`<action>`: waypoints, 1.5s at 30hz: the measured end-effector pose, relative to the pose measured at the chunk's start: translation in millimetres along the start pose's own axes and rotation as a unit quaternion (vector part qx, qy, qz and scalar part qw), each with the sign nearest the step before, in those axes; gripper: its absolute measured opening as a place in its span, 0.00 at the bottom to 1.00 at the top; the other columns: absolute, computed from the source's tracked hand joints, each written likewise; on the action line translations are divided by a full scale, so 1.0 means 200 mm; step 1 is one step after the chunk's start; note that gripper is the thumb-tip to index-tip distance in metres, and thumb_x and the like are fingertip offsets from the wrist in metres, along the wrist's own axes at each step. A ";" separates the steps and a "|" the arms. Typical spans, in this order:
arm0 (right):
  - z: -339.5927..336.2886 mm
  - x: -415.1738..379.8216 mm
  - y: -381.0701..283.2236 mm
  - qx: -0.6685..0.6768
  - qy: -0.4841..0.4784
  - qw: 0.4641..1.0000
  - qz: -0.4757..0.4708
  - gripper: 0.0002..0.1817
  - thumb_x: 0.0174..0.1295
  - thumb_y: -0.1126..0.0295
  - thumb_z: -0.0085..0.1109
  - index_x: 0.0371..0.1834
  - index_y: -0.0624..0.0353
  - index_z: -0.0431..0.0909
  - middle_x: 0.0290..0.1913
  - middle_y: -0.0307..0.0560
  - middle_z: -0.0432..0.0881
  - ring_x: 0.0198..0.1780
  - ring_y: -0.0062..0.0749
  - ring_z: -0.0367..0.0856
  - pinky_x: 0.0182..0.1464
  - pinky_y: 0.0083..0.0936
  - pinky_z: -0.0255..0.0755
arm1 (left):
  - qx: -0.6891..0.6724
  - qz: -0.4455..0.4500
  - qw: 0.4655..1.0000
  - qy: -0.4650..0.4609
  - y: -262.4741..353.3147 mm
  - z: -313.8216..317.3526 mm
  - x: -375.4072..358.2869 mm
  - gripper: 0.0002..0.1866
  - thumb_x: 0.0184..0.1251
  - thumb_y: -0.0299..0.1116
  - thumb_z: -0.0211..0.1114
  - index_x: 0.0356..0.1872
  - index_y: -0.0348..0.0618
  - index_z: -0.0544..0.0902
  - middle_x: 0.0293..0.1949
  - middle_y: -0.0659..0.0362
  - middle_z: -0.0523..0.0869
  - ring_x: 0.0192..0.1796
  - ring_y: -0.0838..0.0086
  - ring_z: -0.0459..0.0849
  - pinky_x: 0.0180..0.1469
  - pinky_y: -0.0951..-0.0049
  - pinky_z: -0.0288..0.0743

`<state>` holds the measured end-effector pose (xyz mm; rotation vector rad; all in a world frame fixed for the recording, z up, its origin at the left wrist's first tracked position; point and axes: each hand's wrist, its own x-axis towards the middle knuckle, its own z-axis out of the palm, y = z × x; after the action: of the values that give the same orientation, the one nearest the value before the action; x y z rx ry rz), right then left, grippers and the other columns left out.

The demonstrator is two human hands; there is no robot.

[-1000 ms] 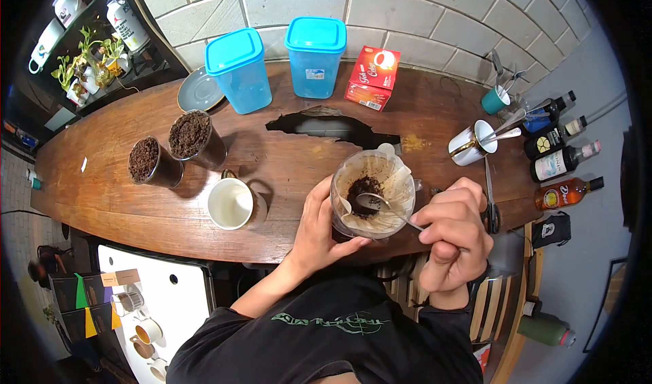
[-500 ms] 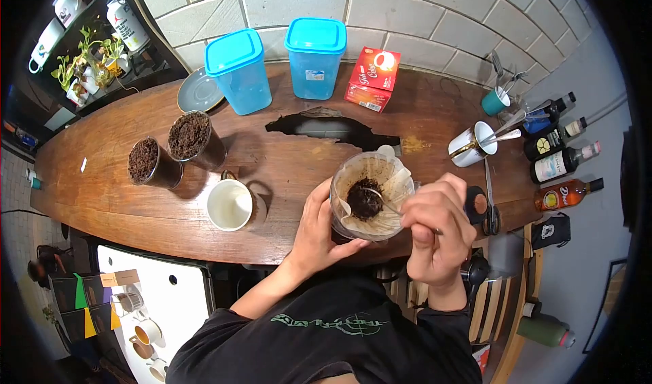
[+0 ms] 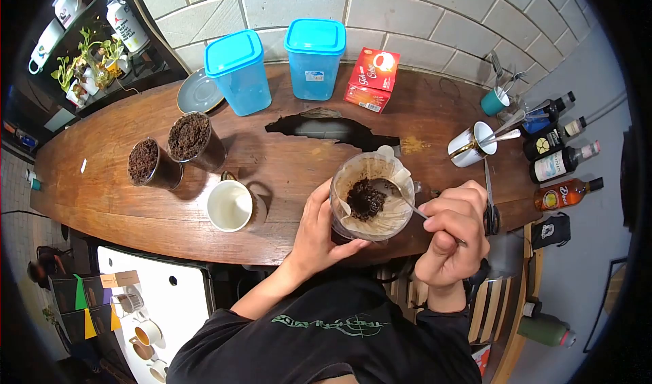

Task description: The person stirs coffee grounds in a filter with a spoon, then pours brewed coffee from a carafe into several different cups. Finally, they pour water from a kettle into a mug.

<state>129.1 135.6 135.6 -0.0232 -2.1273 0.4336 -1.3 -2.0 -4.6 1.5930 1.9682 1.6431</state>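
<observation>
A clear dripper (image 3: 341, 215) with a paper filter (image 3: 396, 173) stands near the table's front edge, dark wet grounds (image 3: 367, 199) at its bottom. My left hand (image 3: 317, 228) is wrapped round the dripper's left side. My right hand (image 3: 456, 231), to the right of it, pinches the handle of a thin metal spoon (image 3: 420, 213), whose far end reaches into the filter at the grounds' right edge. To the left stands a white mug (image 3: 229, 206). Two clear cups, one on the left (image 3: 153, 163) and one behind it (image 3: 197, 139), are filled with dark brown crumbly material.
Two blue-lidded containers (image 3: 244, 78) (image 3: 314, 65) and a red box (image 3: 372, 78) stand at the back, before a jagged hole (image 3: 326, 127) in the wooden table (image 3: 102, 153). On the right are a mug of utensils (image 3: 468, 146), scissors (image 3: 492, 217) and several bottles (image 3: 564, 195).
My right hand has moved right with the spoon, whose tip has shifted from the middle of the grounds toward the filter's right side. My left hand stays in place.
</observation>
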 end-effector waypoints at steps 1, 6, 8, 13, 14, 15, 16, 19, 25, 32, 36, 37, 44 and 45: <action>0.00 0.00 0.00 -0.015 0.020 1.000 -0.010 0.09 0.73 0.66 0.54 0.37 0.60 0.76 0.32 0.41 0.82 0.33 0.37 0.78 0.41 0.40 0.65 | 0.008 0.006 1.000 -0.001 0.00 0.00 0.01 0.47 0.49 0.47 0.80 0.68 0.36 0.66 0.68 0.42 0.68 0.70 0.46 0.68 0.69 0.50 0.64; 0.03 -0.01 0.00 0.018 -0.062 0.998 -0.003 0.06 0.69 0.68 0.56 0.38 0.59 0.76 0.33 0.41 0.83 0.33 0.37 0.78 0.41 0.40 0.65 | -0.007 -0.001 1.000 0.007 0.01 0.00 0.01 0.47 0.49 0.47 0.80 0.68 0.36 0.67 0.69 0.42 0.68 0.70 0.46 0.68 0.69 0.50 0.64; 0.01 -0.01 -0.01 0.027 -0.037 0.999 -0.007 0.06 0.69 0.68 0.56 0.38 0.59 0.76 0.33 0.41 0.83 0.33 0.37 0.78 0.41 0.40 0.65 | -0.007 0.001 1.000 0.011 0.02 0.00 0.01 0.47 0.49 0.47 0.80 0.68 0.36 0.67 0.69 0.42 0.68 0.71 0.46 0.68 0.69 0.50 0.64; -0.02 0.01 -0.02 0.083 -0.011 0.997 -0.004 0.06 0.70 0.67 0.56 0.37 0.58 0.76 0.32 0.41 0.83 0.32 0.38 0.78 0.41 0.39 0.66 | 0.004 -0.001 1.000 0.010 0.02 0.00 0.01 0.47 0.50 0.48 0.80 0.68 0.37 0.66 0.69 0.43 0.68 0.71 0.47 0.68 0.70 0.50 0.63; 0.00 0.00 -0.01 0.090 -0.030 0.995 0.012 0.07 0.70 0.67 0.56 0.36 0.58 0.76 0.32 0.41 0.83 0.33 0.38 0.78 0.41 0.39 0.66 | 0.011 0.001 1.000 0.012 0.02 0.00 0.01 0.47 0.50 0.48 0.80 0.68 0.37 0.66 0.69 0.43 0.68 0.71 0.47 0.68 0.70 0.50 0.63; 0.01 0.01 0.00 0.065 -0.044 0.997 0.013 0.08 0.71 0.67 0.56 0.35 0.59 0.75 0.32 0.40 0.83 0.33 0.38 0.78 0.41 0.39 0.66 | 0.011 0.002 1.000 0.012 0.02 0.00 0.01 0.47 0.50 0.48 0.80 0.68 0.37 0.66 0.69 0.43 0.68 0.71 0.47 0.68 0.70 0.50 0.63; 0.02 0.01 0.02 0.046 -0.036 0.998 0.014 0.08 0.71 0.67 0.56 0.35 0.59 0.76 0.31 0.41 0.83 0.33 0.38 0.78 0.42 0.39 0.66 | 0.007 0.002 1.000 0.011 0.02 0.00 0.01 0.47 0.50 0.48 0.80 0.68 0.37 0.66 0.69 0.43 0.68 0.70 0.47 0.68 0.70 0.50 0.63; 0.01 0.00 0.01 0.024 0.003 1.000 0.005 0.08 0.71 0.68 0.55 0.36 0.60 0.76 0.31 0.42 0.82 0.33 0.39 0.78 0.42 0.40 0.66 | 0.002 -0.002 1.000 0.011 0.02 0.00 0.01 0.47 0.50 0.49 0.79 0.68 0.37 0.66 0.69 0.43 0.67 0.70 0.47 0.68 0.69 0.50 0.63; 0.03 -0.01 0.01 -0.020 0.006 1.000 0.001 0.08 0.71 0.69 0.54 0.35 0.60 0.76 0.31 0.43 0.82 0.32 0.38 0.78 0.42 0.39 0.66 | 0.001 -0.001 1.000 0.013 0.02 0.00 0.01 0.48 0.50 0.49 0.79 0.69 0.37 0.65 0.69 0.43 0.67 0.70 0.46 0.68 0.69 0.49 0.63; 0.00 0.00 -0.01 0.087 0.043 0.995 0.009 0.10 0.73 0.65 0.54 0.35 0.58 0.76 0.31 0.42 0.83 0.33 0.36 0.79 0.42 0.37 0.66 | -0.002 -0.006 1.000 0.012 0.02 0.00 0.02 0.48 0.50 0.48 0.79 0.69 0.36 0.65 0.69 0.43 0.67 0.70 0.46 0.68 0.69 0.49 0.63; 0.04 0.01 0.01 0.080 -0.019 0.996 0.023 0.10 0.73 0.67 0.54 0.34 0.59 0.76 0.31 0.42 0.83 0.34 0.37 0.79 0.43 0.38 0.67 | 0.002 0.015 1.000 0.012 0.03 -0.01 0.03 0.47 0.50 0.47 0.79 0.68 0.36 0.66 0.69 0.43 0.68 0.70 0.46 0.68 0.69 0.49 0.63; 0.05 0.00 0.02 0.042 -0.014 0.999 0.010 0.08 0.72 0.68 0.55 0.35 0.59 0.76 0.31 0.42 0.83 0.33 0.38 0.79 0.43 0.38 0.67 | 0.003 0.013 1.000 0.012 0.03 0.00 0.02 0.47 0.50 0.47 0.80 0.68 0.36 0.66 0.69 0.43 0.68 0.70 0.47 0.68 0.69 0.49 0.63; 0.03 0.00 0.01 0.004 -0.014 1.000 0.013 0.06 0.70 0.70 0.56 0.36 0.59 0.75 0.31 0.41 0.82 0.33 0.38 0.78 0.43 0.39 0.66 | -0.005 -0.002 1.000 0.017 0.03 0.00 0.02 0.46 0.50 0.48 0.80 0.67 0.37 0.67 0.69 0.43 0.68 0.70 0.47 0.68 0.69 0.49 0.63; 0.03 0.00 0.01 0.017 -0.053 0.998 0.012 0.05 0.69 0.70 0.56 0.36 0.59 0.75 0.32 0.41 0.82 0.33 0.38 0.78 0.43 0.39 0.65 | -0.005 -0.002 1.000 0.016 0.03 0.00 0.02 0.46 0.50 0.48 0.80 0.67 0.37 0.67 0.69 0.43 0.68 0.70 0.47 0.68 0.69 0.49 0.63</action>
<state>124.4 136.5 131.5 -0.0069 -2.2246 0.4945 0.4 -0.1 0.9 1.5682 1.9728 1.6854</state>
